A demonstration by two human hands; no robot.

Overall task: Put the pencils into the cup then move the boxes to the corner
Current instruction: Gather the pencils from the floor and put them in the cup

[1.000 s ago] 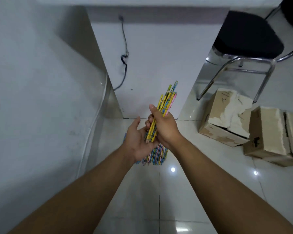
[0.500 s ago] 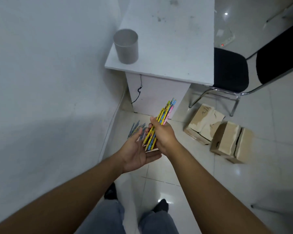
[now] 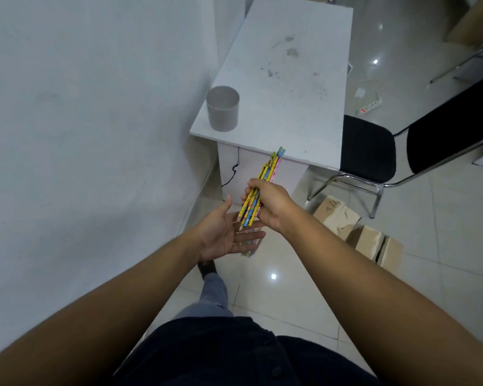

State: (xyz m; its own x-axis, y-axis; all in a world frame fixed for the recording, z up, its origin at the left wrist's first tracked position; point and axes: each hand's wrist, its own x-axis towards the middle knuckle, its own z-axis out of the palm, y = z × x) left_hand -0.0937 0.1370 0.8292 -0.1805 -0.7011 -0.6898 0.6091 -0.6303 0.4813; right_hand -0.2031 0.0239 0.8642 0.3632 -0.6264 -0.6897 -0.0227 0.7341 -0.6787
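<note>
Several pencils (image 3: 273, 165) clamped in right hand (image 3: 272, 203); left hand (image 3: 221, 235) flat, empty, half hiding floor pencils (image 3: 251, 253).

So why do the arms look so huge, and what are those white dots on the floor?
Head view: the wide-angle lens stretches the forearms near the bottom edge and skews the white table; the dots are glare from lights on the glossy floor tiles; the pencils in the right hand look sharp, with no motion blur.

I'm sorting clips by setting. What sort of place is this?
Probably a sparse office or storeroom: a white desk against the wall, a black metal-framed chair, and torn cardboard boxes on the tiled floor.
</note>
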